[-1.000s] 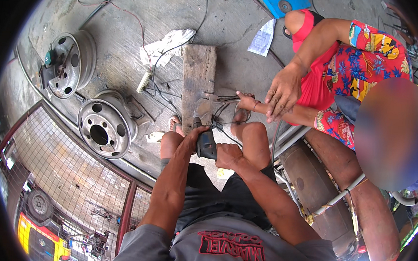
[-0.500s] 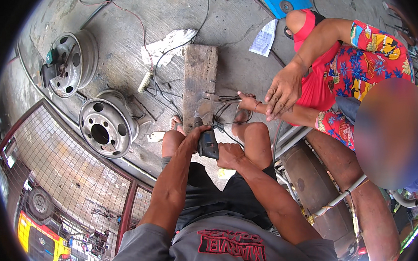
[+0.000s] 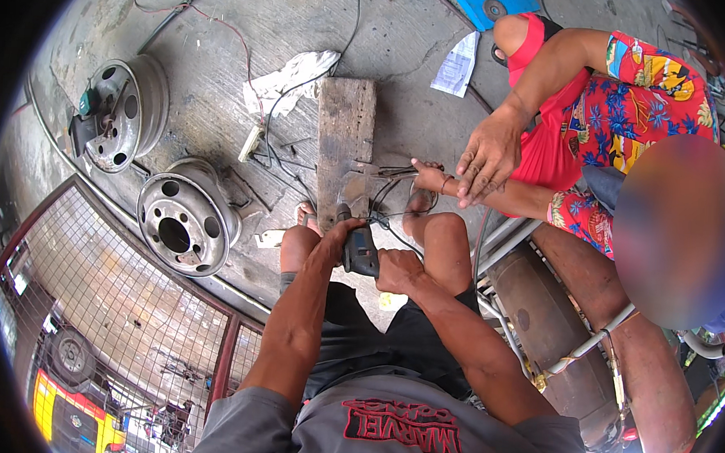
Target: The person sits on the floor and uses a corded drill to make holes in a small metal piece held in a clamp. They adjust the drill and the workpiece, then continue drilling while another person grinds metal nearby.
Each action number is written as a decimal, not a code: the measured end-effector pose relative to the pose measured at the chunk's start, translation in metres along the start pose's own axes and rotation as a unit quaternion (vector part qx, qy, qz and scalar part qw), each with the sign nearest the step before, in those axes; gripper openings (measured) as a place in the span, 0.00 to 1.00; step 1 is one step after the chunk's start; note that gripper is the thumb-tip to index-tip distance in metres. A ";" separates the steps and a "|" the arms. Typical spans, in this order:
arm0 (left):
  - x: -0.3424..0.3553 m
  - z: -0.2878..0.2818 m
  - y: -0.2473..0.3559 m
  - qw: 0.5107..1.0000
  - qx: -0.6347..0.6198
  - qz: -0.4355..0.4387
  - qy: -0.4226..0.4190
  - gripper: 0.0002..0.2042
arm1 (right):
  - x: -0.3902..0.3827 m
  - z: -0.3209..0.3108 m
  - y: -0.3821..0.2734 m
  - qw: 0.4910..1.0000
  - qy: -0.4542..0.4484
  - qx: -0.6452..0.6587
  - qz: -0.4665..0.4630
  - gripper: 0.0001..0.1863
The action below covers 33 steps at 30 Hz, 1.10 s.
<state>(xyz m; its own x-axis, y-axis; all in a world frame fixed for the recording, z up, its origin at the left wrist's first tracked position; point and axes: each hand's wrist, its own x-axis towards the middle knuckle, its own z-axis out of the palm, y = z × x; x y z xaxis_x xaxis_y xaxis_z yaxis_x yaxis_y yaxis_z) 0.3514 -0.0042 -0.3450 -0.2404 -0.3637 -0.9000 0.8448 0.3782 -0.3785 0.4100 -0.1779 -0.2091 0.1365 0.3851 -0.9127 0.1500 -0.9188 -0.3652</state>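
Note:
A dark power drill [image 3: 361, 251] is held between my knees, its front end toward a thick wooden block [image 3: 347, 119] on the floor. My left hand [image 3: 337, 235] is wrapped round the front of the drill. Round its rear handle my right hand [image 3: 399, 270] is closed. A small flat metal piece [image 3: 354, 187] lies on the block just beyond the drill. I cannot tell whether the bit touches it. A co-worker's hand [image 3: 429, 177] at the right holds a thin dark tool reaching to that piece; the co-worker's other hand [image 3: 490, 161] hangs loosely open.
Two steel wheel rims [image 3: 184, 217] [image 3: 126, 114] stand at the left, near a wire mesh panel [image 3: 129, 296]. A white cloth [image 3: 292, 83], cables and metal scraps lie beside the block. A large rusty cylinder [image 3: 550, 326] is at the right, near the seated co-worker.
The co-worker's free hand has shifted slightly. My hands and the drill stay nearly in the same place.

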 end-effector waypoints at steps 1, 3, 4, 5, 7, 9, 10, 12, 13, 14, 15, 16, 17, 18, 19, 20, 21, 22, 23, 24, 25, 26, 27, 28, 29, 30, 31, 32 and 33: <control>0.000 0.000 0.000 1.000 -0.003 -0.001 -0.004 0.20 | 0.000 0.000 0.000 1.000 0.001 0.002 -0.001 0.24; 0.001 -0.001 0.000 1.000 -0.012 -0.003 -0.013 0.19 | -0.001 -0.002 0.001 1.000 0.004 0.005 -0.004 0.24; 0.001 -0.002 -0.001 1.000 -0.013 -0.001 -0.009 0.19 | -0.001 -0.002 0.000 1.000 0.005 0.003 -0.006 0.24; 0.000 -0.001 0.000 1.000 -0.014 0.001 -0.007 0.19 | 0.000 -0.001 0.000 1.000 0.008 0.001 -0.007 0.24; -0.002 0.000 0.001 1.000 -0.010 0.005 -0.001 0.19 | 0.001 0.001 0.001 1.000 0.015 0.000 -0.011 0.24; -0.009 0.001 0.002 1.000 0.001 0.007 0.004 0.19 | 0.000 0.002 -0.001 1.000 0.025 0.002 -0.014 0.24; -0.011 0.003 0.003 1.000 0.001 0.006 -0.004 0.19 | 0.000 0.003 -0.002 0.999 0.030 0.002 -0.016 0.24; -0.011 -0.003 0.002 1.000 -0.004 0.007 -0.016 0.19 | 0.000 0.005 -0.004 0.999 0.038 0.000 -0.024 0.23; -0.010 -0.005 0.002 1.000 -0.010 0.002 -0.026 0.19 | -0.001 0.006 -0.006 0.999 0.039 -0.001 -0.026 0.23; -0.009 -0.008 0.001 0.999 -0.015 -0.002 -0.036 0.19 | -0.001 0.008 -0.007 0.999 0.040 -0.002 -0.028 0.23; -0.007 -0.010 0.001 0.999 -0.021 -0.006 -0.046 0.19 | 0.000 0.009 -0.009 0.999 0.041 -0.004 -0.030 0.23; -0.006 -0.012 -0.001 0.998 -0.027 -0.001 -0.049 0.19 | 0.001 0.010 -0.009 0.999 0.039 -0.005 -0.031 0.22; -0.007 -0.012 -0.002 0.998 -0.030 0.001 -0.053 0.19 | 0.001 0.011 -0.009 0.999 0.037 -0.004 -0.029 0.22; -0.008 -0.012 -0.003 0.998 -0.033 0.004 -0.057 0.19 | 0.001 0.013 -0.009 0.999 0.037 -0.003 -0.025 0.22; -0.009 -0.012 -0.003 0.998 -0.036 -0.002 -0.061 0.19 | 0.001 0.015 -0.010 0.999 0.037 -0.002 -0.023 0.21; -0.009 -0.013 -0.003 0.997 -0.039 -0.006 -0.065 0.19 | 0.001 0.017 -0.011 0.999 0.040 -0.001 -0.020 0.21; -0.009 -0.014 -0.004 0.997 -0.041 -0.011 -0.069 0.19 | 0.000 0.019 -0.011 0.999 0.044 -0.001 -0.018 0.21; -0.009 -0.014 -0.005 0.996 -0.043 -0.007 -0.072 0.19 | 0.000 0.021 -0.012 0.999 0.046 -0.003 -0.019 0.21; -0.006 -0.017 -0.008 0.996 -0.045 -0.004 -0.076 0.19 | -0.001 0.022 -0.012 0.999 0.048 -0.007 -0.021 0.20; -0.003 -0.019 -0.010 0.996 -0.047 0.000 -0.079 0.19 | -0.001 0.024 -0.013 0.998 0.050 -0.010 -0.023 0.20; -0.001 -0.022 -0.012 0.995 -0.053 0.002 -0.084 0.19 | 0.000 0.025 -0.013 0.998 0.052 -0.012 -0.026 0.20; 0.001 -0.023 -0.013 0.994 -0.058 0.003 -0.089 0.19 | 0.000 0.026 -0.013 0.998 0.054 -0.014 -0.028 0.20; 0.002 -0.024 -0.015 0.994 -0.063 0.005 -0.094 0.19 | 0.000 0.026 -0.014 0.998 0.053 -0.015 -0.028 0.20; 0.003 -0.026 -0.016 0.994 -0.058 0.003 -0.092 0.19 | 0.000 0.027 -0.015 0.998 0.052 -0.017 -0.027 0.19; 0.002 -0.026 -0.016 0.995 -0.051 0.002 -0.090 0.19 | -0.001 0.027 -0.015 0.998 0.050 -0.017 -0.022 0.19; 0.000 -0.026 -0.016 0.995 -0.045 0.000 -0.088 0.19 | -0.001 0.028 -0.016 0.998 0.050 -0.019 -0.020 0.18; -0.002 -0.025 -0.017 0.995 -0.045 0.010 -0.090 0.19 | -0.001 0.028 -0.016 0.998 0.049 -0.020 -0.018 0.18; -0.003 -0.025 -0.019 0.995 -0.044 0.020 -0.091 0.19 | -0.002 0.030 -0.017 0.998 0.049 -0.021 -0.019 0.18; -0.005 -0.024 -0.020 0.994 -0.043 0.029 -0.092 0.19 | -0.002 0.030 -0.018 0.998 0.050 -0.022 -0.020 0.18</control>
<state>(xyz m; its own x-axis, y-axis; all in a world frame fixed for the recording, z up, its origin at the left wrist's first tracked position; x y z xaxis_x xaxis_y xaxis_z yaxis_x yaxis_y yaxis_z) 0.3242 0.0108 -0.3386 -0.0934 -0.4855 -0.8692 0.8088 0.4722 -0.3506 0.3772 -0.1647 -0.2061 0.2260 0.4296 -0.8743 0.1996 -0.8989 -0.3901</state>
